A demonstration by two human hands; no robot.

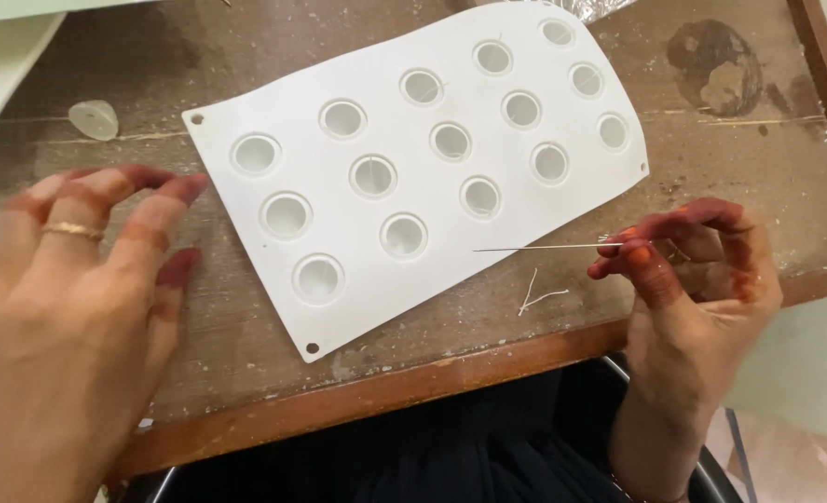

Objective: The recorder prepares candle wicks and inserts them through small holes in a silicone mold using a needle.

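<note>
Worn, stained wooden table point(413, 373) with raised rim, pale floor point(805, 373) beyond.

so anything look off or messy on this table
A few things. The white mould lies skewed across the wooden table. Loose white thread scraps lie beside the right hand, which pinches a thin needle. The tabletop has dark stains.

- The right hand point(697, 270) pinches a thin needle point(544, 248) over the white mould's point(413, 168) near edge.
- The left hand point(68, 307) hovers spread, empty, near the table's point(246, 373) front-left edge.
</note>
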